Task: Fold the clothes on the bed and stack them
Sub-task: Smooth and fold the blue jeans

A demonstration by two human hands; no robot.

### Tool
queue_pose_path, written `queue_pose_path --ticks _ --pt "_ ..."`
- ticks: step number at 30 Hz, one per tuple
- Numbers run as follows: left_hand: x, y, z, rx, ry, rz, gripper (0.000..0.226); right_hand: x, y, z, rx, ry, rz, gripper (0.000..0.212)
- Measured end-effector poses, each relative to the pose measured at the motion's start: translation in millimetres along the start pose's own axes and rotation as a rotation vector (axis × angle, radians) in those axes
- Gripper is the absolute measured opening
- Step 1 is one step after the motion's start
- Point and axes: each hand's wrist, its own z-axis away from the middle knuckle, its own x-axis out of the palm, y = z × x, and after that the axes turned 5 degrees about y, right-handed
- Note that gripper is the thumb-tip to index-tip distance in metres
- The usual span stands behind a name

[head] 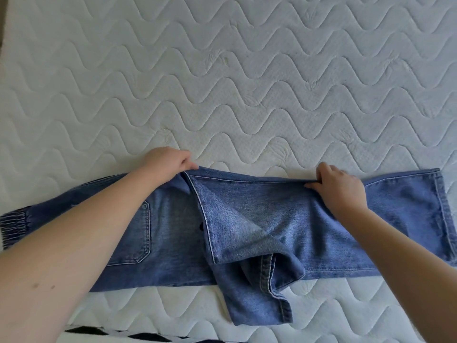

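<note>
Here, blue jeans (pixel 247 226) lie sideways across a white quilted mattress (pixel 222 82), waistband at the left. The left hand (pixel 165 163) pinches the far edge at mid-garment. The right hand (pixel 338 186) grips that same folded edge further right, near the hem.

Blue jeans (pixel 247 224) lie stretched sideways across the quilted white bed (pixel 247 70), waistband at the left, one leg flopping toward the near edge. The left hand (pixel 168 162) pinches the far edge near the seat, and the right hand (pixel 338 186) pinches that same edge further right. A black-and-white striped cloth (pixel 128 336) peeks in at the near edge.
</note>
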Motion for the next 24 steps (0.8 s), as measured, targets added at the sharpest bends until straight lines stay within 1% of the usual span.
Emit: queue_pose_path --ticks 2,4,6,7,9,10,12,13,15,19,21,23,24 --pt "-4.1 -6.1 -0.2 0.086 -0.068 0.041 0.047 0.5 9.7 -1.2 0.039 0.019 -0.017 0.036" --pt "-8.2 -11.8 0.8 0.171 -0.136 0.002 0.043 0.9 19.1 -3.2 0.062 0.018 -0.017 0.032" --pt "-9.6 -16.0 1.3 0.158 -0.126 -0.044 0.034 2.2 27.4 -4.1 0.049 0.025 -0.016 0.030" --pt "-9.4 -15.9 2.3 0.133 -0.091 -0.090 0.031 2.8 31.7 -3.8 0.041 0.045 -0.015 0.029" --pt "-6.5 -11.6 5.0 0.103 0.030 -0.221 0.030 2.2 40.3 -3.4 0.047 0.094 -0.012 0.025" --pt "-4.5 -8.1 6.5 0.097 0.105 -0.231 0.030 1.3 44.3 -3.6 0.057 0.109 -0.007 0.023" --pt "-2.0 4.9 8.6 0.107 0.206 -0.139 0.026 -0.1 51.0 -4.7 0.067 0.113 0.006 0.021" --pt "-1.3 15.7 8.1 0.135 0.221 -0.092 0.025 -0.5 53.1 -5.7 0.067 0.104 0.010 0.021" --pt "1.9 44.9 3.4 0.208 0.180 -0.031 0.026 -1.4 54.7 -7.4 0.049 0.064 0.003 0.025" --pt "11.0 117.8 -8.9 0.346 -0.009 0.024 0.036 -6.2 58.0 -7.8 -0.039 -0.045 -0.032 0.033" --pt "15.2 151.0 -14.1 0.359 -0.057 0.090 0.036 -8.9 63.6 -6.6 -0.073 -0.073 -0.039 0.035" --pt "17.8 178.1 -18.2 0.330 -0.103 0.152 0.034 -10.4 70.7 -5.1 -0.100 -0.083 -0.041 0.034" --pt "18.2 188.2 -20.3 0.313 -0.130 0.147 0.033 -11.0 74.9 -4.3 -0.107 -0.080 -0.043 0.033"
